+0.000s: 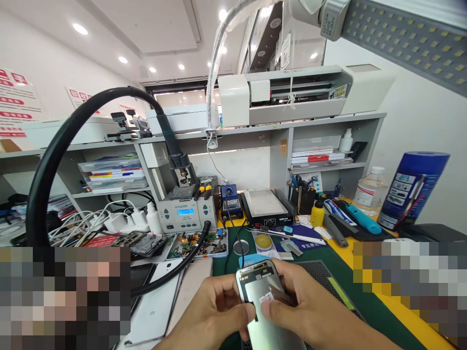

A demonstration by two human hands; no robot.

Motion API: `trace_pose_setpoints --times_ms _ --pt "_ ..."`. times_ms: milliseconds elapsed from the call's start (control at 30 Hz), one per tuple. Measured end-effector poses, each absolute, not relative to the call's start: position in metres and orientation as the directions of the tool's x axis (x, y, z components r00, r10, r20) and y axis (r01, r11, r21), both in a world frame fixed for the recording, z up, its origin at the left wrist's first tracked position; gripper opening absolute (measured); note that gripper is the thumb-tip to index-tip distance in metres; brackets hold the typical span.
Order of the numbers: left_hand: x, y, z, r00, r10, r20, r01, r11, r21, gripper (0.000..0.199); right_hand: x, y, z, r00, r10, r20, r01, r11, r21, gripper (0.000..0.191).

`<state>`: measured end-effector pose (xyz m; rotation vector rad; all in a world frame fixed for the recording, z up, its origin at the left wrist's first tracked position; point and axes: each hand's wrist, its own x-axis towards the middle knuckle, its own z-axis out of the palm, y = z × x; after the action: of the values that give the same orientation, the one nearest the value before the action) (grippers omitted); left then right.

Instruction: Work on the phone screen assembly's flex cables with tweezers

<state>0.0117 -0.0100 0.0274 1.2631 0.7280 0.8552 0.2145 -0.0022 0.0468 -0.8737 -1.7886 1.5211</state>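
A phone screen panel point(269, 326), silver-backed with a black strip and small contacts at its top end, is held upright at the bottom centre. My left hand point(215, 311) grips its left edge, the thumb lying on the back near a black patch. Around the right edge wraps my right hand point(304, 304), its thumb pressed beside a small white and red label point(266, 297). Beneath the hands lies a green mat point(379, 318) with a dark perforated pad point(321, 272) on it. The panel's front side is hidden.
Left stand a hot-air station point(188, 214) with a thick black hose, a tray of circuit boards point(215, 245) and a white phone point(155, 304). Behind are a heating plate point(266, 203) and a round yellow tin point(263, 241). Bottles and a blue can point(412, 189) stand right.
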Motion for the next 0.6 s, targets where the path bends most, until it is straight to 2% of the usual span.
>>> trace_pose_setpoints --times_ms 200,400,600 --pt "0.0097 -0.0139 0.0363 0.534 0.845 0.037 -0.164 0.061 0.985 0.034 0.2185 -0.0049 0.0532 -0.583 0.812 0.040 0.047 0.082 -0.996 0.012" --pt "0.0085 -0.0155 0.0353 0.540 0.841 0.030 -0.148 0.060 0.987 0.033 0.2243 -0.0034 0.0556 -0.449 0.886 0.120 0.236 0.247 -0.940 0.034" --pt "0.0080 -0.0174 0.0360 0.523 0.852 0.022 -0.126 0.053 0.991 0.032 0.2232 -0.0029 0.0551 -0.417 0.902 0.117 0.342 0.275 -0.899 0.034"
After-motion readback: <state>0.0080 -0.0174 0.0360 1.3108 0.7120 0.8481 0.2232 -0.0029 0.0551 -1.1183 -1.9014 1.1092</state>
